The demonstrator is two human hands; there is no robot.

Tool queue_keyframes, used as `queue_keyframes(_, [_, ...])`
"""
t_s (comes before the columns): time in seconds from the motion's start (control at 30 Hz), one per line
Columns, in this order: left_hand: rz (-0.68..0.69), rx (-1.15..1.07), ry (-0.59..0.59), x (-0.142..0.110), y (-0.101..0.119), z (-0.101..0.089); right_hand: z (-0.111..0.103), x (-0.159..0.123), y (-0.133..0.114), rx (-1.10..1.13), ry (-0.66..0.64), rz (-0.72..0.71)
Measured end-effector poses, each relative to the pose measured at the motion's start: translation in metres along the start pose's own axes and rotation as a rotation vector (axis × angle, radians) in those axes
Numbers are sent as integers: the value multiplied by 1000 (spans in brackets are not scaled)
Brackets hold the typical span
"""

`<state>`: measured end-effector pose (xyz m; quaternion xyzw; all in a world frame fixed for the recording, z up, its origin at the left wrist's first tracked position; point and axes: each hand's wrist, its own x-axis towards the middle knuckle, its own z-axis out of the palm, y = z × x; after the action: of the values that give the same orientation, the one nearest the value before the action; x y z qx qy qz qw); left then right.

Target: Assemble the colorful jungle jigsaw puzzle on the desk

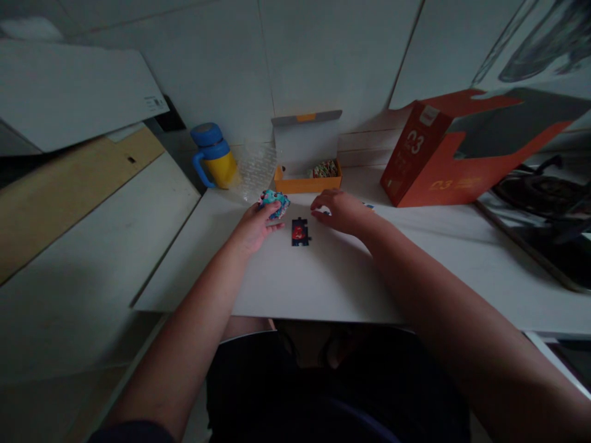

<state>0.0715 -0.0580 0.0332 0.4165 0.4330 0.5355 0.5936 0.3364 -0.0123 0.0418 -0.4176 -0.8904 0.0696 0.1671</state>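
Note:
My left hand [253,229] is closed around a bunch of colourful jigsaw puzzle pieces [273,205], mostly teal with pink and white, thumb on top. On the white counter [295,283] between my hands lies a dark puzzle piece [300,232] with a red figure on it. My right hand [342,211] is over the counter to the right of that piece, palm down, its fingers curved and thumb apart. A small bluish-white bit shows beneath those fingers, too little to tell how it lies. Another pale piece [368,206] pokes out behind my right wrist.
An orange box [307,184] with its lid up holds more patterned pieces. Left of it are crumpled clear plastic wrap [258,166] and a blue-and-yellow jug [219,163]. A large red box [434,166] stands right, beside a stove [545,227]. White panels [152,203] edge the left.

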Motion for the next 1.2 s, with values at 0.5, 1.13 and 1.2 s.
queue_keyframes(0.5, [54,19,96,7,2,-7,18,4,-52,73,-267,-44])
queue_keyframes(1.13, [64,44,130,11,1,-9,4,-5,16,-157,-103,298])
queue_keyframes(1.2, [64,43,128,10,2,-9,5,-5,15,-152,-116,264])
